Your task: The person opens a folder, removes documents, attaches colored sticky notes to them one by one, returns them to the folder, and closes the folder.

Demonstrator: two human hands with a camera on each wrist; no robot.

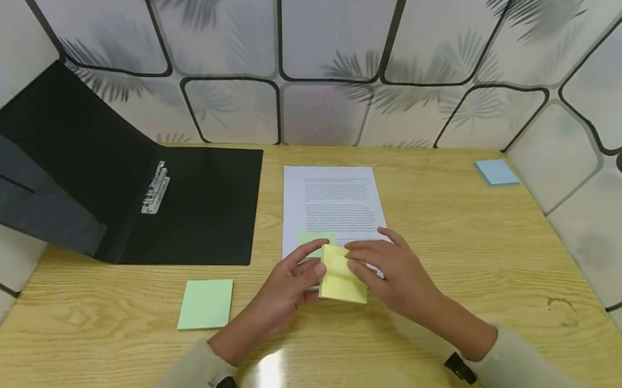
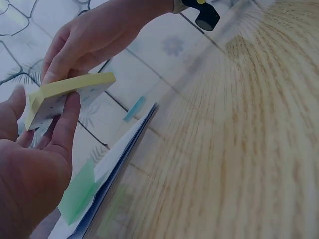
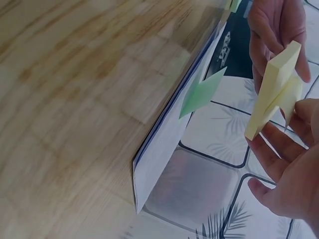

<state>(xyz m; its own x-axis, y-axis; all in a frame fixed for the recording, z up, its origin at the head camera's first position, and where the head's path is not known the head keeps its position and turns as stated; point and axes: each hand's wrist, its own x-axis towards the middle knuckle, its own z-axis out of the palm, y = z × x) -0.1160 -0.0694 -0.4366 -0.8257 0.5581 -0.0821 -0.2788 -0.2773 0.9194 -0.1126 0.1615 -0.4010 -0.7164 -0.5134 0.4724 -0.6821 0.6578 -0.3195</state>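
My left hand grips a yellow sticky note pad above the table, thumb on top and fingers beneath, as the left wrist view shows. Against the pad's right side, my right hand pinches the top sticky note, whose edge is bent up from the pad in the right wrist view. Under the hands lies a stack of printed paper. A green sticky note is stuck on the printed sheet, and its free end stands up from the page in both wrist views.
An open black binder with a metal clip lies at the back left, its cover leaning on the patterned wall. A green sticky note pad rests left of my hands. At the far right is a blue pad near the wall.
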